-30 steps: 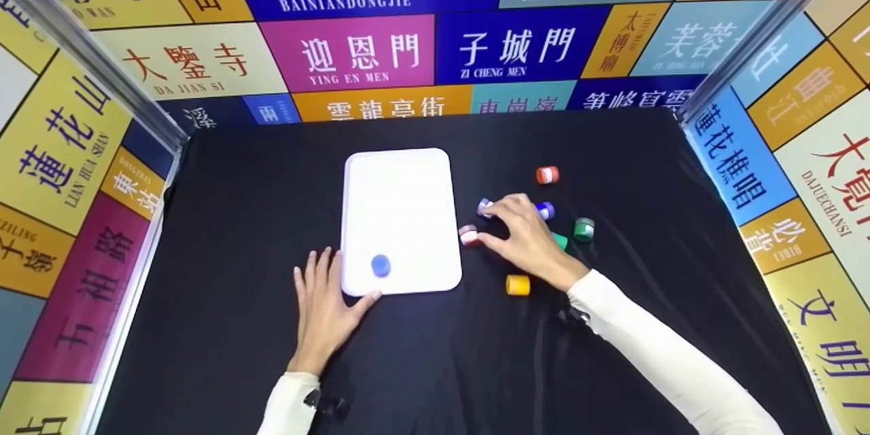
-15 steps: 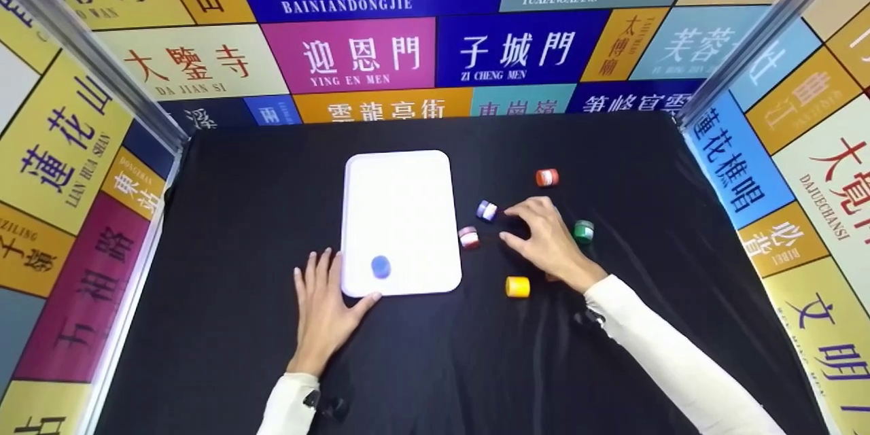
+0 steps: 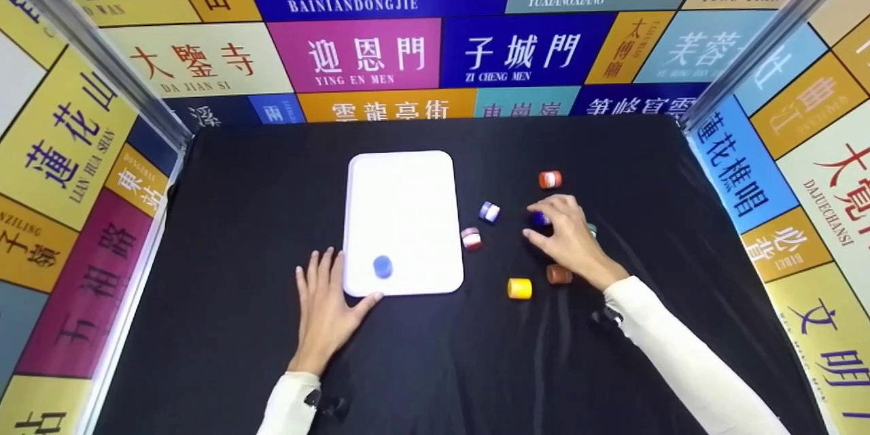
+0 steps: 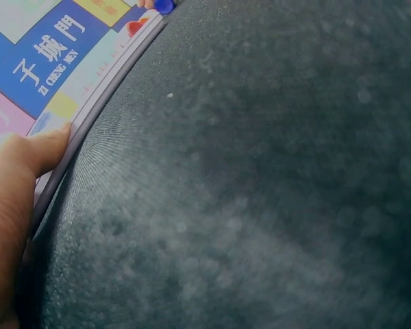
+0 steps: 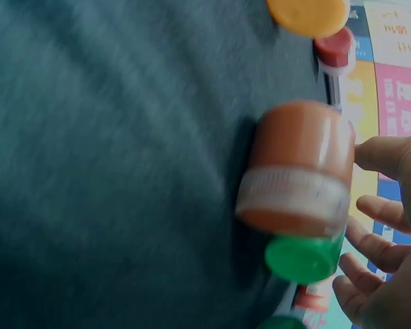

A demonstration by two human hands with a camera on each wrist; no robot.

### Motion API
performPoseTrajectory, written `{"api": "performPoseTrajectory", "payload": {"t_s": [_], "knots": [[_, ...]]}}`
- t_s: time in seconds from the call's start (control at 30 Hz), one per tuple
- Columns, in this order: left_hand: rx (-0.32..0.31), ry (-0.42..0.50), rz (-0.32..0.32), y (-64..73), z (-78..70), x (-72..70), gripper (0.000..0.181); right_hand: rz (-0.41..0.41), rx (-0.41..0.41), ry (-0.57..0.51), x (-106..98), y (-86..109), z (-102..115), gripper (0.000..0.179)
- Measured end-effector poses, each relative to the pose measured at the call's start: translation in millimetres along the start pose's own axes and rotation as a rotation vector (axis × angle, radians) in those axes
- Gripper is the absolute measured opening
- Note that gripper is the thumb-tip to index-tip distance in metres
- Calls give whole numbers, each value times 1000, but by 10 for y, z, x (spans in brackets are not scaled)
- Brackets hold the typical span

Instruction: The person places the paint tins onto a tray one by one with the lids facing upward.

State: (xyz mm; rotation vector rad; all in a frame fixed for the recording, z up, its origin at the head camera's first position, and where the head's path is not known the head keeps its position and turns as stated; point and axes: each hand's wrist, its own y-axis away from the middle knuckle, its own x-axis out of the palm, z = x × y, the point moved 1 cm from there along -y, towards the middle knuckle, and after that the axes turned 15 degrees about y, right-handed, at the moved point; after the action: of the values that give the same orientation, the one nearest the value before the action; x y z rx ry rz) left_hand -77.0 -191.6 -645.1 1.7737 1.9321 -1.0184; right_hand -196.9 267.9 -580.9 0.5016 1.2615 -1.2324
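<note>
My left hand point(image 3: 325, 309) rests at the lower left corner of a white board point(image 3: 404, 211), fingers straight along its side. In the left wrist view its thumb point(image 4: 48, 147) touches the board's edge. A small blue round thing point(image 3: 383, 266) is on the board. My right hand point(image 3: 567, 234) is over a blue paint jar point(image 3: 542, 218), which it partly hides; its fingers are spread and loosely bent. In the right wrist view a brown jar point(image 5: 301, 137) and a green jar point(image 5: 301, 259) lie close to those fingers point(image 5: 380, 250).
A red jar point(image 3: 471, 238) and a purple jar point(image 3: 489, 211) lie just right of the board. An orange-red jar point(image 3: 550, 179) is farther back, a yellow jar point(image 3: 520, 288) nearer. Black cloth point(image 3: 435, 367) covers the table; lettered panels point(image 3: 353, 54) stand around it.
My right hand has moved right, away from the purple jar to the blue one. The brown jar has come into sight below it. My left hand stays at the board.
</note>
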Motion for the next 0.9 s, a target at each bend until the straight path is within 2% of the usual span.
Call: {"api": "performPoseTrajectory", "payload": {"t_s": [0.4,0.9], "knots": [[-16,-8,22,-6,0,-10,108,-13,45,2,-3,16,-187,41],[-11,-4,16,-1,3,-4,108,23,148,14,-4,38,-279,43]]}}
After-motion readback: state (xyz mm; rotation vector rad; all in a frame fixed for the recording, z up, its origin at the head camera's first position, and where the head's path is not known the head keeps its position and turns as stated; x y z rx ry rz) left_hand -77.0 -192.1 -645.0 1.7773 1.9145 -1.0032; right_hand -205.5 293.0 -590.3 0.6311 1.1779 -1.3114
